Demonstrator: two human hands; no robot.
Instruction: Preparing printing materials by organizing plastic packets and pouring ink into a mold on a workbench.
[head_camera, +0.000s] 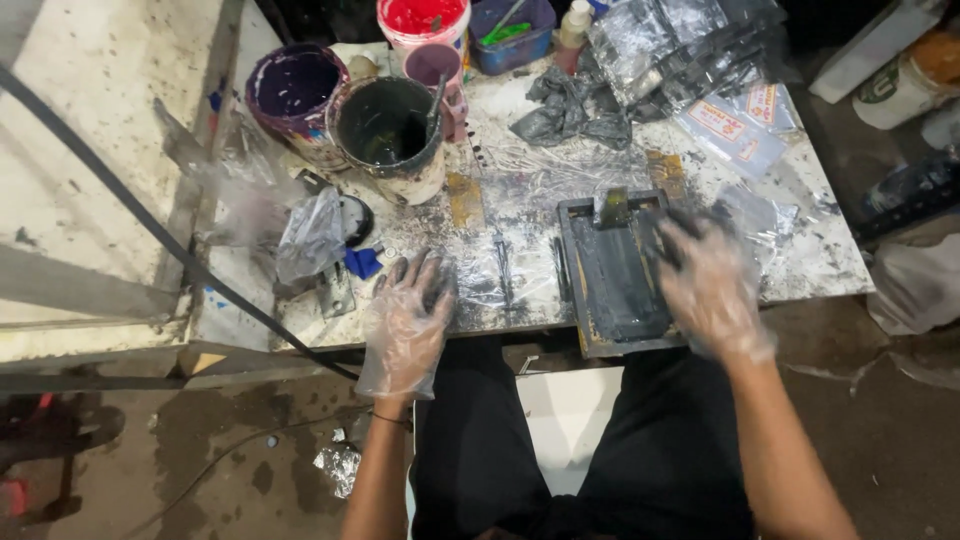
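Both my hands wear thin clear plastic gloves smeared with dark ink. My left hand lies flat, fingers spread, on the ink-stained worktable near its front edge. My right hand rests, fingers spread, on the right side of a small dark printing frame that lies flat at the table's front edge and overhangs it slightly. Neither hand grips anything.
At the back left stand a purple paint bucket, a dark green paint bucket with a stick in it, and a red paint pot. Crumpled grey rag, clear plastic pouches, a blue tub.
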